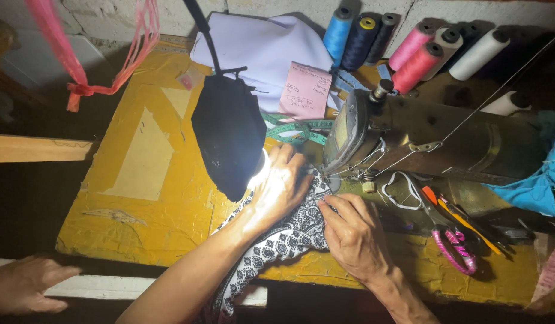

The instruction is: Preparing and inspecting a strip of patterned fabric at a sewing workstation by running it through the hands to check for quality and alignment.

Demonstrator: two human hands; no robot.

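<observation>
Both hands are working at the sewing machine [421, 141] on the yellow worktop [163, 204]. The left hand [283, 186] is lying flat, its grip released, pressing the black-and-white patterned fabric [283, 243] down just beside the needle under the lamp's glare. The right hand [352, 237] is pinching the fabric's edge, its grip grasping the cloth near the presser foot. Pink-handled scissors [454, 249] are lying to the right, thread spools [418, 63] standing behind the machine.
</observation>
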